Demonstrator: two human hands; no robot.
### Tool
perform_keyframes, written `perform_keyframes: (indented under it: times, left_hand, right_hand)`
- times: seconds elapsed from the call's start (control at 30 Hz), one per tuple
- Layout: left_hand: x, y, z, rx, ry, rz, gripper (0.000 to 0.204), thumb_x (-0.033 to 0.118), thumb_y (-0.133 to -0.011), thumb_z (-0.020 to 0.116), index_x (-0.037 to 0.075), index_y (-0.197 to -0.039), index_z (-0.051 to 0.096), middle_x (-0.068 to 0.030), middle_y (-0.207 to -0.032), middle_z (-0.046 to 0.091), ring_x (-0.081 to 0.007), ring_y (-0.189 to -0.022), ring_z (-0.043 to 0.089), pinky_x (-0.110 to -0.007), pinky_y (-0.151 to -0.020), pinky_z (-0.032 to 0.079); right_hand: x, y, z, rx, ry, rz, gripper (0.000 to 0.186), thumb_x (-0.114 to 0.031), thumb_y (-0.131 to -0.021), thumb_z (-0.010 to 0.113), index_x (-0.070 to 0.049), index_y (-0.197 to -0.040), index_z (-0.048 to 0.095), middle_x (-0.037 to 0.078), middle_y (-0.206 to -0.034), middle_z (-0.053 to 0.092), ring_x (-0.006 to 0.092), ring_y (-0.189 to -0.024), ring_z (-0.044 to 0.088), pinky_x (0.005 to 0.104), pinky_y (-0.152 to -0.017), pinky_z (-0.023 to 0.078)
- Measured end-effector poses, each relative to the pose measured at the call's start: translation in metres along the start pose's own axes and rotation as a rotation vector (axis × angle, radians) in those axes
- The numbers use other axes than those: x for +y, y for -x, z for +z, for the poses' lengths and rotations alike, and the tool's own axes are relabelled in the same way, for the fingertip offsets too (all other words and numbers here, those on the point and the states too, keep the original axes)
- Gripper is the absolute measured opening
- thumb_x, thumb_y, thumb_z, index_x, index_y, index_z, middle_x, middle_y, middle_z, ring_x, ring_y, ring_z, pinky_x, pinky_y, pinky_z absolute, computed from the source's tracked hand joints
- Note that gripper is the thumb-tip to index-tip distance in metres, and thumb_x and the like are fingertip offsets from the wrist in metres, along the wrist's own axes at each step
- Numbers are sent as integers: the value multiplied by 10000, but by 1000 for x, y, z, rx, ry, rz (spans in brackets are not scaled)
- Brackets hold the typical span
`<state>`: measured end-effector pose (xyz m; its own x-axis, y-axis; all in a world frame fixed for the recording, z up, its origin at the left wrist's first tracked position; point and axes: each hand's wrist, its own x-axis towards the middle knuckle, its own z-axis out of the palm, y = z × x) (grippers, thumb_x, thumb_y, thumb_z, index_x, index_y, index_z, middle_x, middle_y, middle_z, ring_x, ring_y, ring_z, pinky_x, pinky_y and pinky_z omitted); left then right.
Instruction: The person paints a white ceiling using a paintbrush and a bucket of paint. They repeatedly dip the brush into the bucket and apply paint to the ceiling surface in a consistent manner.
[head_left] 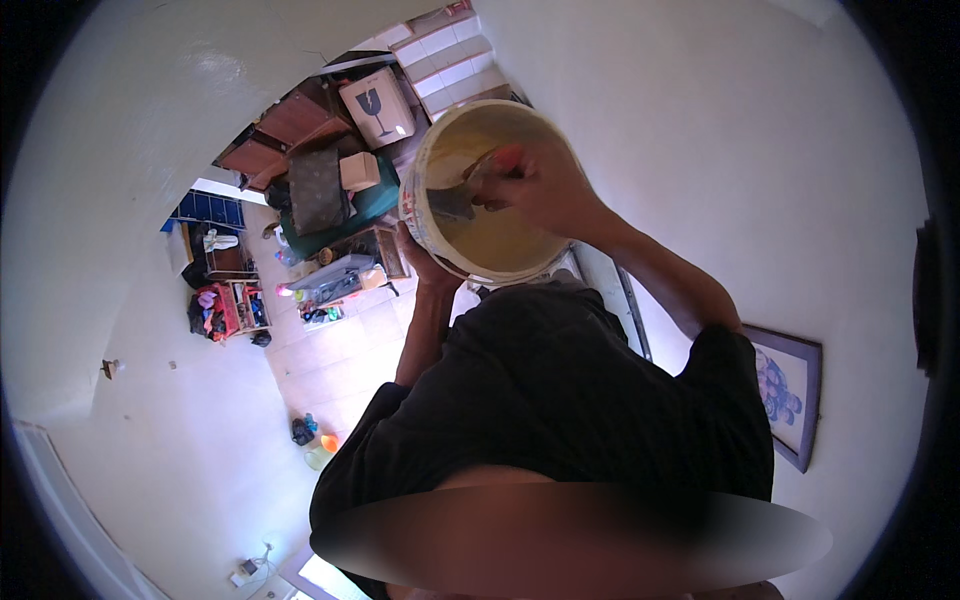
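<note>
A round white plastic bucket (497,250) is held up in front of my chest, its mouth toward me and its inside coated with a pale yellowish layer. My left hand (428,262) is closed around the bucket's lower left side, with some fingers hidden behind it. In my right hand (535,188) is a putty knife (452,203) with a red handle end and a flat, dark-looking blade. The hand and the blade are over the bucket's mouth, the blade pointing left. Whether the blade touches the inner wall, I cannot tell.
Pale walls rise on both sides, with a framed picture (785,395) at the right. Below on the left are a cardboard box (378,108), brown furniture (300,118), a red rack (240,305) of clothes and a tiled floor (320,370). White tiled steps (450,60) stand farther ahead.
</note>
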<state>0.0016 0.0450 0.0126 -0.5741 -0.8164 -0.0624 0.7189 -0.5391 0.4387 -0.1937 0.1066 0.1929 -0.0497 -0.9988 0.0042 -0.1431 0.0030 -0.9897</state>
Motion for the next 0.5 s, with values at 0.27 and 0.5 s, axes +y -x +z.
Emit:
perform_keyframes:
  times: [0.27, 0.5]
  left_hand:
    - [10, 0, 9, 101, -73, 81, 801, 689, -913, 364, 145, -1501, 351, -131, -1496, 417, -341, -1342, 432, -508, -1098, 379]
    - [24, -17, -5, 116, -107, 82, 817, 699, -901, 370, 145, -1502, 349, -132, -1496, 416, -342, -1343, 431, -510, -1098, 379]
  right_hand:
    - [-36, 36, -59, 250, -712, 46, 316, -205, -938, 660, 52, -1117, 623, 195, -981, 710, 272, -866, 729, 384, -799, 601]
    - [-73, 66, -155, 543, -711, -469, 306, -215, -964, 585, 39, -1131, 613, 192, -1050, 697, 299, -933, 708, 423, -854, 574]
